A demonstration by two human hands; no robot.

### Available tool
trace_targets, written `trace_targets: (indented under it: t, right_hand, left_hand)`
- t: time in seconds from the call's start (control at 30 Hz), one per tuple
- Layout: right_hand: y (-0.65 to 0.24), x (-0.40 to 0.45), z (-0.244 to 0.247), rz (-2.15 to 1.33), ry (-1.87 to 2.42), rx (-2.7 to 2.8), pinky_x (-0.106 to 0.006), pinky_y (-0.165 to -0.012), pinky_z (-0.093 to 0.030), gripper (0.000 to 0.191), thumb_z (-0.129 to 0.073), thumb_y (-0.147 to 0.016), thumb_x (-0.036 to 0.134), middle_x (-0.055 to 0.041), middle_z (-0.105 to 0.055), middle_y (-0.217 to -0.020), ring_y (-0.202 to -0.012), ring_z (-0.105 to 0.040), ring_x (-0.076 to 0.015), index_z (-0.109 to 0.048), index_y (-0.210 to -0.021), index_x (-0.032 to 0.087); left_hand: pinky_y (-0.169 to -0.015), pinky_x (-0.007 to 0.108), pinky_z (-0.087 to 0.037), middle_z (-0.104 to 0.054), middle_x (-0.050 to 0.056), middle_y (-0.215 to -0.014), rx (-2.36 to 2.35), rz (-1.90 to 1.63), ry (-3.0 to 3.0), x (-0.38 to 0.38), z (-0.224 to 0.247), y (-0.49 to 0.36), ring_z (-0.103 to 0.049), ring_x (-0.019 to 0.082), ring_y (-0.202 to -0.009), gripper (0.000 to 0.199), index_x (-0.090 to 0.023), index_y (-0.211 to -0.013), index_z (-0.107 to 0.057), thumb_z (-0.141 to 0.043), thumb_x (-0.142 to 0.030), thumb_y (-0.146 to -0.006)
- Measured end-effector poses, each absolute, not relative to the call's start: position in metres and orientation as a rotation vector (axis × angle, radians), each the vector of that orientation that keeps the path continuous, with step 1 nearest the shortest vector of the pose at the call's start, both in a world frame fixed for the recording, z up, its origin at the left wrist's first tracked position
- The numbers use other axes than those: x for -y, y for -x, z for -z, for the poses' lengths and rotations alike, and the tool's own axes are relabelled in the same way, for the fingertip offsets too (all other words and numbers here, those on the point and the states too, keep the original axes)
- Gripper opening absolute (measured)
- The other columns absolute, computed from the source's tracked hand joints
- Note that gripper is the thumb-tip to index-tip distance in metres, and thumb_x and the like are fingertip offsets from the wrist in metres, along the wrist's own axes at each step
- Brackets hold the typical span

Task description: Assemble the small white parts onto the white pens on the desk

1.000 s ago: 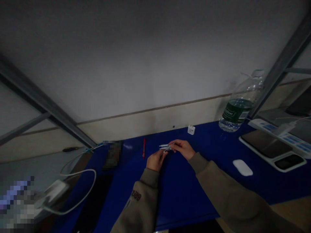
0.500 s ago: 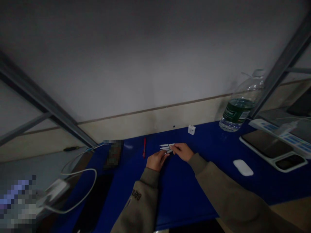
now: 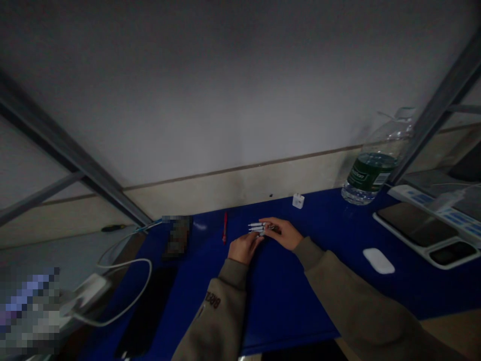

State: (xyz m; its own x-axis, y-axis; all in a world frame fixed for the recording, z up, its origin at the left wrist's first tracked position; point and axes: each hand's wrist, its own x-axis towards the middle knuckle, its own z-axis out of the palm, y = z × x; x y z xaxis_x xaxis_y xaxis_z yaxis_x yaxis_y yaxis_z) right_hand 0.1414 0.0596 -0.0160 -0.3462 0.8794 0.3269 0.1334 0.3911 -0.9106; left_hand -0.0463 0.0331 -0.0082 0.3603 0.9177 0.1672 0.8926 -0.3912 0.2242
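Observation:
Several slim white pens [image 3: 256, 225] lie side by side on the blue tabletop [image 3: 285, 296], their narrow tips pointing left. My left hand [image 3: 244, 248] is closed on the near side of this row, its thumb and fingers pinching the pens. From the right, my right hand [image 3: 283, 233] curls its fingers around the pens' other ends, closed on them. Fingers of both hands hide much of the pens. To the left of my left hand, a red pen [image 3: 225, 228] lies apart, pointing toward the wall.
Near the wall stand a white charger plug [image 3: 298, 201] and a large water bottle [image 3: 370, 175]. Rightward lie a white rounded case [image 3: 379, 260] and a scale-like device [image 3: 417, 224]. Leftward are a black phone-like slab [image 3: 148, 311], a white cable [image 3: 150, 276] and a blurred-out object [image 3: 178, 238].
My right hand's fingers have shifted and spread further over the pens' right ends. My left hand stays nearly in place. The whole view has moved slightly.

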Motion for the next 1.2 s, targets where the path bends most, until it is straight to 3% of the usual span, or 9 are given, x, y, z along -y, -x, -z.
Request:
trace_targets:
  t: [0.13,0.23,0.33,0.57,0.67,0.83,0.93,1.07,1.2]
  right_hand:
    - [-0.1409,-0.0596,0.0167,-1.071,0.909,1.741,-0.028,-0.064,-0.045,0.037,-0.052,-0.085,0.037,-0.0010,-0.060,-0.069,-0.061,-0.054,-0.0131,-0.059,-0.118,0.022]
    - [-0.1409,-0.0588,0.0159,-1.037,0.876,1.766,-0.030,-0.072,-0.045,0.041,-0.058,-0.081,0.034,-0.0024,-0.063,-0.080,-0.072,-0.057,-0.0147,-0.056,-0.121,0.023]
    - [-0.1408,-0.0576,0.0147,-1.026,0.896,1.778,-0.029,-0.068,-0.045,0.038,-0.053,-0.084,0.033,-0.0009,-0.060,-0.073,-0.066,-0.055,-0.0137,-0.055,-0.121,0.023]
    - [-0.1411,-0.0571,0.0148,-1.034,0.924,1.776,-0.029,-0.066,-0.045,0.036,-0.048,-0.087,0.033,-0.0021,-0.062,-0.077,-0.064,-0.055,-0.0133,-0.055,-0.121,0.023]
    - [-0.1416,-0.0559,0.0132,-1.014,0.908,1.797,-0.029,-0.069,-0.045,0.040,-0.055,-0.083,0.033,-0.0022,-0.062,-0.080,-0.070,-0.056,-0.0148,-0.055,-0.121,0.023]
    - [-0.1414,-0.0530,0.0103,-1.066,0.917,1.818,-0.029,-0.063,-0.044,0.039,-0.049,-0.086,0.033,0.0013,-0.056,-0.061,-0.057,-0.051,-0.0129,-0.053,-0.123,0.022]
    - [-0.1405,-0.0530,0.0120,-1.023,0.890,1.805,-0.029,-0.070,-0.044,0.040,-0.055,-0.082,0.033,-0.0016,-0.060,-0.076,-0.069,-0.055,-0.0146,-0.054,-0.121,0.023]
    - [-0.1405,-0.0535,0.0143,-1.130,0.921,1.779,-0.027,-0.058,-0.043,0.039,-0.047,-0.087,0.034,0.0006,-0.057,-0.066,-0.055,-0.050,-0.0125,-0.051,-0.123,0.022]
    - [-0.1420,-0.0525,0.0107,-1.089,0.870,1.837,-0.029,-0.068,-0.043,0.036,-0.054,-0.083,0.033,-0.0002,-0.058,-0.068,-0.067,-0.054,-0.0156,-0.055,-0.118,0.022]
  left_hand:
    - [-0.067,0.022,-0.043,-0.067,0.005,-0.092,-1.626,-0.423,-2.546,-0.0327,0.0109,0.0461,-0.063,0.017,-0.083,0.040,-0.027,-0.110,-0.058,-0.032,-0.050,-0.091]
    - [-0.067,0.022,-0.043,-0.067,0.006,-0.091,-1.653,-0.433,-2.535,-0.0319,0.0093,0.0458,-0.063,0.017,-0.082,0.040,-0.025,-0.107,-0.060,-0.033,-0.050,-0.091]
    - [-0.067,0.022,-0.043,-0.067,0.005,-0.091,-1.677,-0.438,-2.526,-0.0314,0.0061,0.0460,-0.063,0.017,-0.082,0.040,-0.025,-0.104,-0.061,-0.033,-0.051,-0.091]
    - [-0.068,0.022,-0.043,-0.067,0.005,-0.090,-1.598,-0.426,-2.557,-0.0321,0.0096,0.0474,-0.063,0.016,-0.083,0.041,-0.026,-0.104,-0.061,-0.032,-0.052,-0.091]
    - [-0.068,0.023,-0.044,-0.067,0.005,-0.090,-1.602,-0.433,-2.549,-0.0323,0.0124,0.0475,-0.063,0.017,-0.082,0.042,-0.026,-0.107,-0.060,-0.031,-0.052,-0.091]
    - [-0.072,0.023,-0.044,-0.067,0.005,-0.094,-1.581,-0.447,-2.548,-0.0308,0.0124,0.0466,-0.062,0.017,-0.086,0.041,-0.028,-0.110,-0.058,-0.031,-0.052,-0.091]
    - [-0.071,0.023,-0.044,-0.067,0.004,-0.092,-1.568,-0.440,-2.558,-0.0290,0.0105,0.0449,-0.062,0.016,-0.084,0.042,-0.027,-0.108,-0.059,-0.031,-0.052,-0.091]
    - [-0.065,0.023,-0.043,-0.067,0.004,-0.087,-1.548,-0.386,-2.578,-0.0267,0.0086,0.0416,-0.063,0.017,-0.079,0.043,-0.026,-0.102,-0.061,-0.030,-0.054,-0.090]
    - [-0.064,0.023,-0.042,-0.067,0.005,-0.090,-1.591,-0.378,-2.567,-0.0260,0.0086,0.0397,-0.063,0.017,-0.080,0.043,-0.025,-0.106,-0.058,-0.029,-0.053,-0.091]
